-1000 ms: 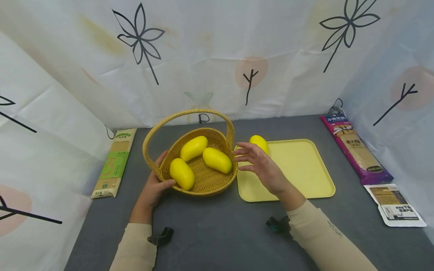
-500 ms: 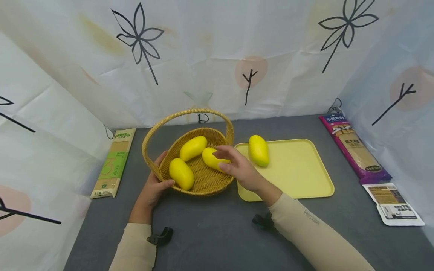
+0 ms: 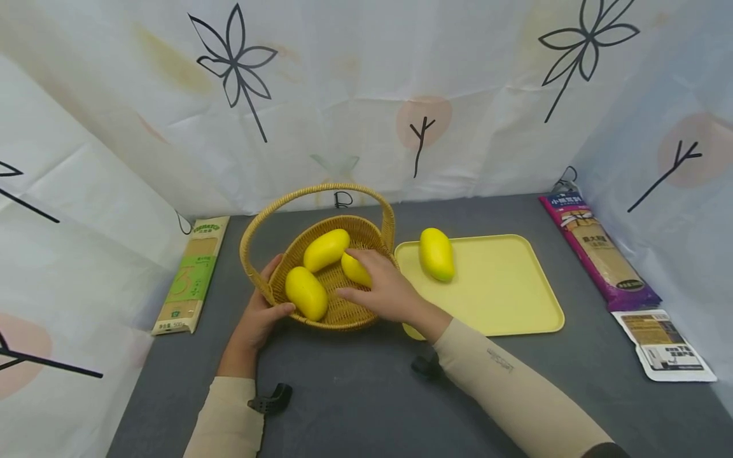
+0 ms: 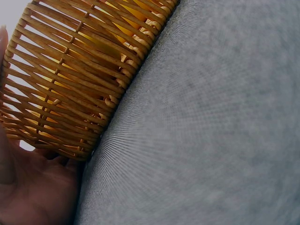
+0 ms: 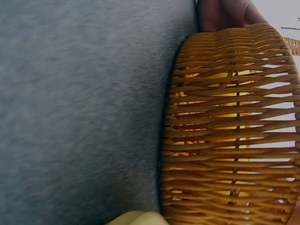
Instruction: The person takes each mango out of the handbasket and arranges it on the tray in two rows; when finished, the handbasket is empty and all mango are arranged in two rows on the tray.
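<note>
A wicker basket (image 3: pixel 343 322) with a tall arched handle stands on the dark table, holding three yellow mangoes. My left hand (image 3: pixel 260 321) grips its left rim, thumb over the edge and the other fingers outside. Inside, one mango (image 3: pixel 326 250) lies at the back and another mango (image 3: pixel 307 294) at the front left. Over the right-hand mango (image 3: pixel 355 270) my right hand (image 3: pixel 385 289) reaches in, fingers and thumb spread apart; it partly hides that fruit. Woven basket wall (image 5: pixel 229 140) fills much of the right wrist view, so the right fingertips are not seen there.
Right of the basket lies a pale yellow tray (image 3: pixel 504 286) bearing one mango (image 3: pixel 437 254) near its left edge. A noodle pack (image 3: pixel 191 277) lies at left. A purple noodle pack (image 3: pixel 601 248) and a white pouch (image 3: pixel 667 346) lie at right. Printed cloth (image 3: pixel 343 83) hangs behind.
My right hand has moved left from beside the tray's mango, over the basket rim and down to the right-hand mango inside. The left hand and the basket have stayed in place.
</note>
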The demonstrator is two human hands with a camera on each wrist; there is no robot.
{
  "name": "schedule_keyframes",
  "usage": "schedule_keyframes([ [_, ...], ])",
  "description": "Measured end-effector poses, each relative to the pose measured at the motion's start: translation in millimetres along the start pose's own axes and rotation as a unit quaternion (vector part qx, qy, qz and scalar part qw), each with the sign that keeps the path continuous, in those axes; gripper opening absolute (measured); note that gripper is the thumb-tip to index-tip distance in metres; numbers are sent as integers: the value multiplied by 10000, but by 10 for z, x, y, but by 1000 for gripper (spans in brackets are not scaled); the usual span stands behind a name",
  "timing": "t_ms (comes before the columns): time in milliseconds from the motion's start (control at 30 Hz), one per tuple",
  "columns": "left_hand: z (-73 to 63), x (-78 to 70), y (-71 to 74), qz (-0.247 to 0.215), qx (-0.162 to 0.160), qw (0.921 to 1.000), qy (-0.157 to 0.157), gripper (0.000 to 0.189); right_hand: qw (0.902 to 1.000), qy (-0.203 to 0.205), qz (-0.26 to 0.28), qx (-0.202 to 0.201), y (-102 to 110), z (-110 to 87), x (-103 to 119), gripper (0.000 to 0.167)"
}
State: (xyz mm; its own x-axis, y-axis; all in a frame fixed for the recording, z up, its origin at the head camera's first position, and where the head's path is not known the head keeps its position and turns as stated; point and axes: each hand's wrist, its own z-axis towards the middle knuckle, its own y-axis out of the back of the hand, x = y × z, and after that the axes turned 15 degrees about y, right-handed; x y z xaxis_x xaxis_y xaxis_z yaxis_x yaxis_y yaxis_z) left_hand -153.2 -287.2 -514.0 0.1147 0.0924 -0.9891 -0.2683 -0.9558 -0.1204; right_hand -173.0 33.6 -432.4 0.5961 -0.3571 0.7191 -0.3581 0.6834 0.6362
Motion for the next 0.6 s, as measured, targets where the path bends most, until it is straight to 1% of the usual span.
schedule_keyframes([
  [100,-2,-5,-2,0,0,10000,-2,106,9985,-147,-485,199,-50,66,6,85],
  [200,-6,1,0,13,24,10000,-5,106,9929,-290,-1109,301,-129,120,16,85],
  [267,-5,4,2,33,31,10000,-17,106,9863,-437,-1552,345,-188,141,29,84],
  [400,-4,4,3,36,49,10000,-31,106,9672,-628,-2409,501,-292,163,43,85],
  [500,-6,-2,0,26,51,10000,-28,106,9588,-719,-2679,614,-320,173,52,87],
  [600,-7,-4,3,21,24,10000,-13,106,9589,-891,-2597,715,-315,194,67,90],
])
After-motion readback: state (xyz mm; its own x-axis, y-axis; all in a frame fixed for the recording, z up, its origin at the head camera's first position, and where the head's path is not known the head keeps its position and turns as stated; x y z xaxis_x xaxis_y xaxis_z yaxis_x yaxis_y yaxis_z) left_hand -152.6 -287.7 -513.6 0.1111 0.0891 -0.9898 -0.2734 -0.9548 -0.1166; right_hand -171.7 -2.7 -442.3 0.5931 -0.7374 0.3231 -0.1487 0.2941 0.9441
